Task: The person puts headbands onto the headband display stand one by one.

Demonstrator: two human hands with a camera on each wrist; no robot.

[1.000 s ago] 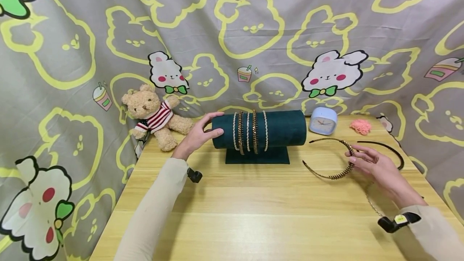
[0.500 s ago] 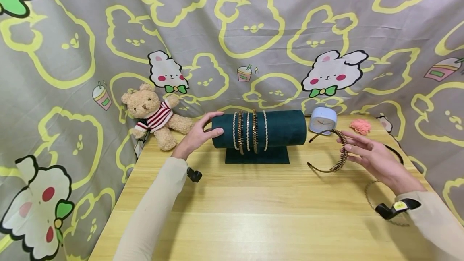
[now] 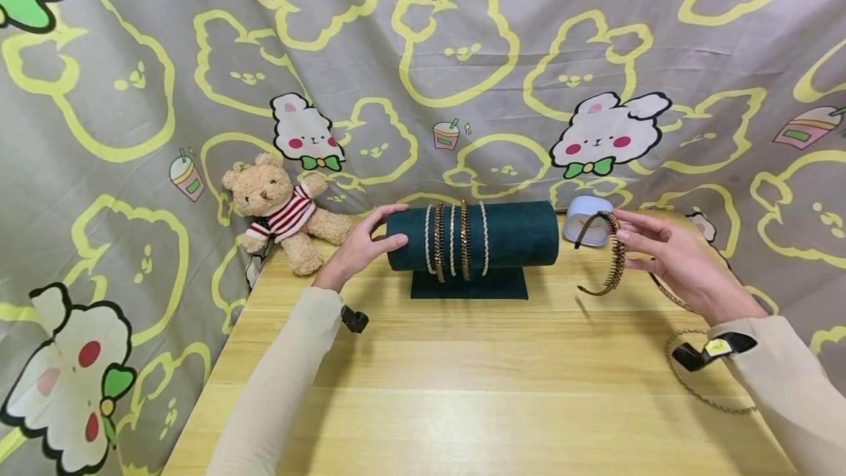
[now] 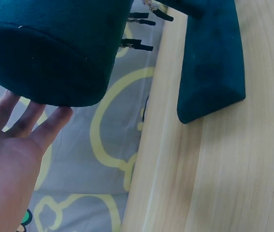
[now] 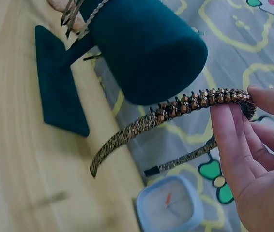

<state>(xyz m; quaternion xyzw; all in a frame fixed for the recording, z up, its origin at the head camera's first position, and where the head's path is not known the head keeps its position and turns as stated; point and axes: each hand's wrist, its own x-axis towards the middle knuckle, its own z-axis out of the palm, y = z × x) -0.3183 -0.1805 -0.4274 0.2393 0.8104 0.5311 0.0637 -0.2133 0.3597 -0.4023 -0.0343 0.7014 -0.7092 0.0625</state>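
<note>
A dark green velvet roll stand (image 3: 522, 235) stands on the table, with several beaded and braided headbands (image 3: 465, 241) around its left half. My left hand (image 3: 360, 250) holds the stand's left end, thumb in front and fingers behind; the left wrist view shows the fingertips against the velvet end (image 4: 45, 63). To the right, my right hand (image 3: 681, 263) pinches a bronze beaded headband (image 5: 183, 106) between thumb and fingers. The headband hangs in the air, its open ends pointing left toward the stand's right end, in front of the clock.
A light blue clock (image 3: 580, 210) stands right of the stand. A teddy bear (image 3: 291, 219) sits at the back left. A thin headband (image 3: 703, 397) lies under my right wrist; part of another headband (image 3: 669, 292) shows beside the hand. A patterned curtain (image 3: 423, 79) hangs behind.
My right hand has lifted the beaded headband off the table, moving it up and back and turning it edge-on. The pink hair tie is now hidden behind that hand. My left hand stays put.
</note>
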